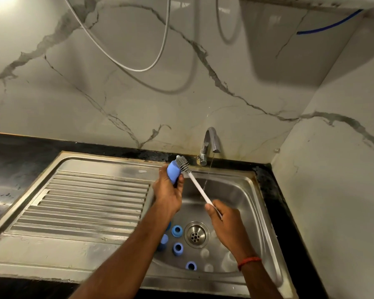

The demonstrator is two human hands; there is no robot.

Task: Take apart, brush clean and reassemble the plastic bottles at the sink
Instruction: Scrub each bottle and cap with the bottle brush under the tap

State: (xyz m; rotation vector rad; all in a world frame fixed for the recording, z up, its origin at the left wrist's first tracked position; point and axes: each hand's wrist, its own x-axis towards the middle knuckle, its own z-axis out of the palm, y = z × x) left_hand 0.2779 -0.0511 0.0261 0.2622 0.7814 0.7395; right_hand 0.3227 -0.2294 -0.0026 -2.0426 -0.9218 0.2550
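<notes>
Steel sink point(255, 190) holding loose blue bottle parts point(177, 231)

Left hand point(166, 190) grips a blue bottle piece point(173, 173) above the basin; right hand point(222, 221) pinches the brush point(194, 182) handle, bristles against that piece.
</notes>
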